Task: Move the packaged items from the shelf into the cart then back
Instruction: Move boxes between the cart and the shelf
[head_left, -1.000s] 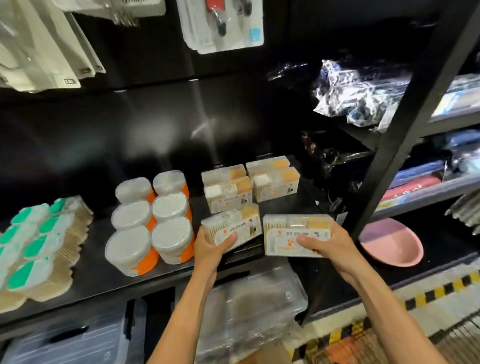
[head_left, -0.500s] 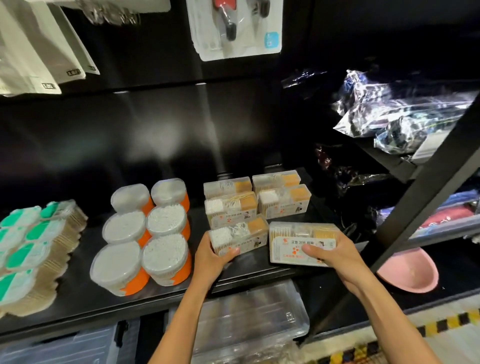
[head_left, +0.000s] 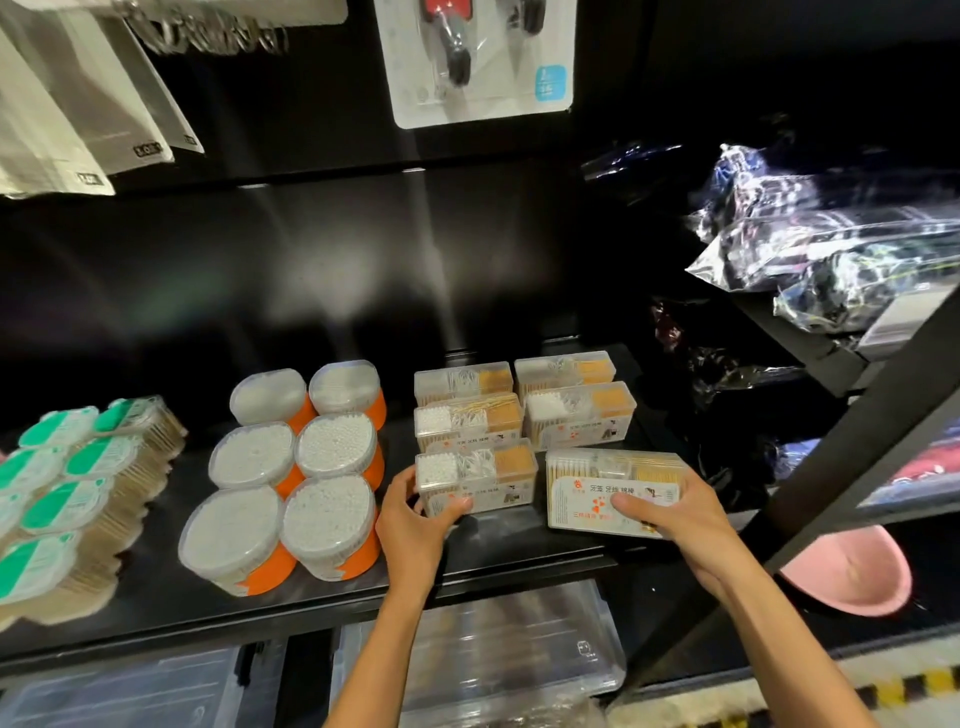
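Head view, left hand (head_left: 415, 525) gripping clear swab box (head_left: 475, 475), right hand (head_left: 675, 519) gripping tilted toothpick box (head_left: 615, 488), long axes left-right on shelf (head_left: 519, 551).

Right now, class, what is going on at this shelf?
A person is handling two clear rectangular boxes at the front of a black shelf. The left hand grips the left box, which sits in line with the boxes behind it. The right hand holds the right box, tilted with its printed label facing up. Four similar boxes stand behind, with round orange tubs to their left.
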